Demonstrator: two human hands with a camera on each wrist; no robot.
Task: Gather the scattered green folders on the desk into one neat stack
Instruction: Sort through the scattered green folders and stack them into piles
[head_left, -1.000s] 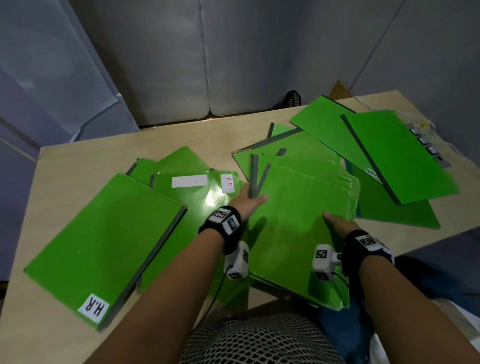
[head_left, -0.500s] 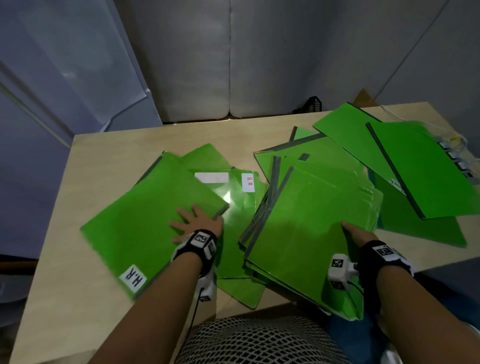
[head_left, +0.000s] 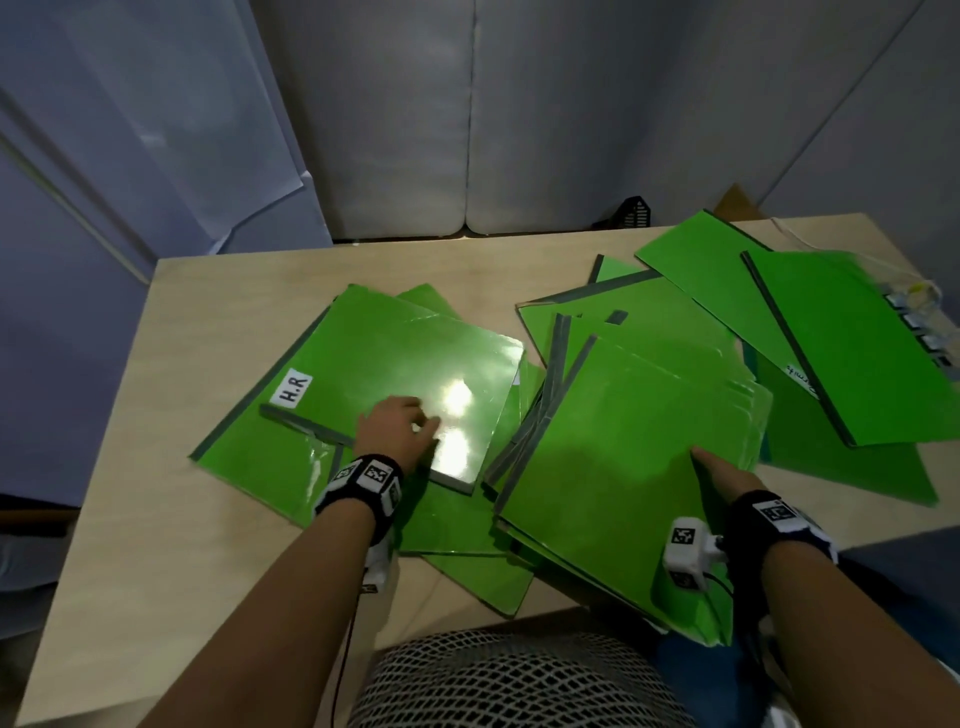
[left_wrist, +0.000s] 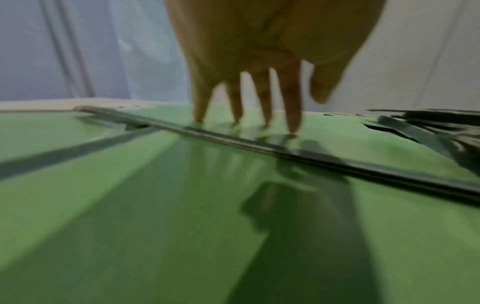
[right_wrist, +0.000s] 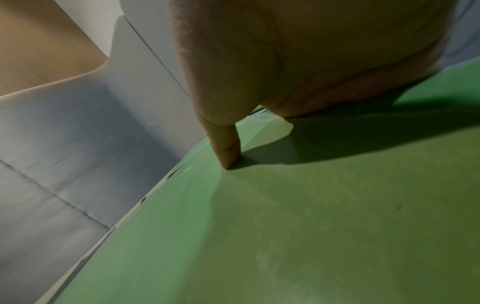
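Three loose groups of green folders lie on the counter (head_left: 218, 322), so I judge the task is only partly done. At the left, a labelled folder (head_left: 410, 374) with a white "H.R" tag lies crooked on top of a few others. The left hand (head_left: 397, 434) has its fingers (left_wrist: 292, 115) spread and nearly straight, and their tips press on this folder close to its grey spine; it holds nothing. In the middle, nearest to the person, is the main pile (head_left: 623, 457), the thickest group, but its grey spines fan out at the left side, so the edges are not yet even, and its near corner hangs over the counter edge. The right hand (head_left: 727, 475) lies on the right part of this pile. Its thumb (right_wrist: 228, 148) presses down on the top cover; the other fingers are hidden, so I cannot tell if they are curled under the edge. At the far right, the far folders (head_left: 857, 353) lie overlapping at different angles, untouched. What is left, in my opinion: to bring the left group and the far right group onto the middle pile, and then to square all the edges.
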